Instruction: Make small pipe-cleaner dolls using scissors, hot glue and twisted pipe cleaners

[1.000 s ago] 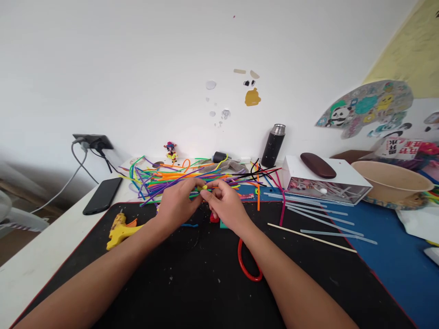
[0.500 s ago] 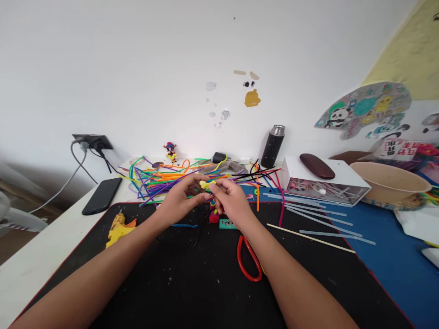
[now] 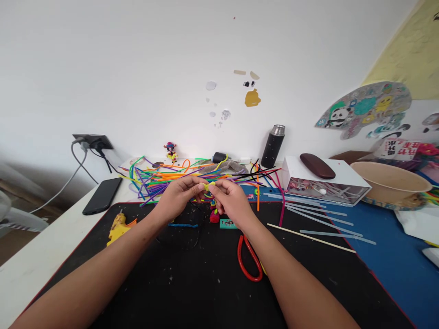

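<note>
Between the fingertips of both hands is a small yellow fuzzy piece (image 3: 207, 186), probably twisted pipe cleaner. My left hand (image 3: 179, 196) pinches its left end with thumb and index finger. At its right end, my right hand (image 3: 233, 201) grips it with the thumb on top. Fingers hide most of the piece. Just below the hands are a red fuzzy piece (image 3: 214, 216) and a teal block with a printed picture (image 3: 227, 224). Behind them spreads a pile of coloured pipe cleaners (image 3: 161, 180).
A yellow glue gun (image 3: 118, 230) lies left on the black mat (image 3: 178, 283), near a phone (image 3: 102, 195). Red-handled scissors (image 3: 249, 260) sit by my right forearm. Right are clear glue sticks (image 3: 329, 219), a wooden stick (image 3: 308, 237), a white box (image 3: 329, 178) and a black flask (image 3: 273, 146).
My left thumb has moved up onto the yellow piece, and the left fingers have closed in around it. My right hand has stayed nearly in place.
</note>
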Motion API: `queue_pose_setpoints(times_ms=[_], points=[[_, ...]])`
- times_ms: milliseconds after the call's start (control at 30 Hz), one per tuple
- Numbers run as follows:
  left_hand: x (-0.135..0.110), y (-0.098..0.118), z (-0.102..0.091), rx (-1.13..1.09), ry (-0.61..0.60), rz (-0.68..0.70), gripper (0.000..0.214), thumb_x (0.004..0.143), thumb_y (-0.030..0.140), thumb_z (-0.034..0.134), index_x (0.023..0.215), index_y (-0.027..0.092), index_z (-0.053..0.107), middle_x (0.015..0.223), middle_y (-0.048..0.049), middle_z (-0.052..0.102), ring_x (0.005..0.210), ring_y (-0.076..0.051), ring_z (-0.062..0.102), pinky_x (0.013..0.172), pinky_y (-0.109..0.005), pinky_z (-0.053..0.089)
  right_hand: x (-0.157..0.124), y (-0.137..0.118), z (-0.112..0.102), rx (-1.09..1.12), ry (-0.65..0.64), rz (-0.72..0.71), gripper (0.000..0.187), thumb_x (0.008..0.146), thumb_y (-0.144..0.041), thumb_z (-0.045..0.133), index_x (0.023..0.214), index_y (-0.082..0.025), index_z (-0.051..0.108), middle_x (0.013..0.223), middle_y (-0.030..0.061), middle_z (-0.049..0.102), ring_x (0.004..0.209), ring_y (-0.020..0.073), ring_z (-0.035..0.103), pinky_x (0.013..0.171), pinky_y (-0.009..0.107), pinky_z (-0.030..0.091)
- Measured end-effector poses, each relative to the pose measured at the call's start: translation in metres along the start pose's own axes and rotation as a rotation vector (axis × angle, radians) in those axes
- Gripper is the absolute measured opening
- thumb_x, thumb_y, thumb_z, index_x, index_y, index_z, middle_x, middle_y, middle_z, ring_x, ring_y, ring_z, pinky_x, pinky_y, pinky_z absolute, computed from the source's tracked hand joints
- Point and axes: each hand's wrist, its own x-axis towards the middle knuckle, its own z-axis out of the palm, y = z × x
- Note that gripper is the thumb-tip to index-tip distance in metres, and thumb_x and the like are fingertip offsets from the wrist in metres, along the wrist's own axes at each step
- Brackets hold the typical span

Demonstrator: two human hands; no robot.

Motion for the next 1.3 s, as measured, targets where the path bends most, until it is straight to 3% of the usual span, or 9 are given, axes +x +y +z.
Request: queue_pose_setpoints(times_ms=[233, 433, 1000, 1300], points=[[0.000, -0.001, 0.001, -0.042, 0.017, -0.059, 0.044, 0.080, 0.059, 0.083, 0.093, 0.018, 0.075, 0.072, -0.0014, 0.071, 0.065, -0.017, 0.064, 0.063, -0.029, 0.056, 0.001, 0.001, -0.001, 0.000, -0.004, -0.004, 0.036, 0.088, -0.057, 0.070, 0.090, -0.021, 0.064, 0.047, -0.0090, 0.051, 0.036, 0.0098, 0.043, 0.039, 0.023, 0.030], [0.001, 0.003, 0.000, 0.024, 0.019, -0.075, 0.047, 0.076, 0.063, 0.085, 0.082, 0.018, 0.074, 0.070, -0.0020, 0.071, 0.063, -0.017, 0.064, 0.062, -0.029, 0.057, 0.002, 0.003, -0.001, 0.000, -0.001, -0.004, 0.036, 0.087, -0.056, 0.070, 0.089, -0.021, 0.063, 0.047, -0.0092, 0.051, 0.035, 0.0097, 0.043, 0.039, 0.023, 0.029], [0.003, -0.014, 0.001, -0.113, 0.032, -0.147, 0.047, 0.071, 0.059, 0.091, 0.082, 0.017, 0.074, 0.071, -0.0032, 0.074, 0.059, -0.017, 0.068, 0.061, -0.030, 0.058, 0.001, 0.006, 0.002, 0.006, 0.001, 0.031, 0.034, 0.087, -0.055, 0.070, 0.089, -0.021, 0.063, 0.047, -0.0096, 0.051, 0.035, 0.0094, 0.042, 0.039, 0.022, 0.031], [0.002, 0.000, -0.004, -0.045, 0.010, -0.126, 0.049, 0.074, 0.065, 0.086, 0.076, 0.017, 0.072, 0.066, -0.0015, 0.070, 0.058, -0.016, 0.064, 0.057, -0.027, 0.054, 0.000, 0.002, 0.002, 0.088, -0.026, 0.035, 0.038, 0.088, -0.057, 0.071, 0.092, -0.022, 0.059, 0.054, -0.0096, 0.055, 0.035, 0.0078, 0.043, 0.038, 0.022, 0.028]])
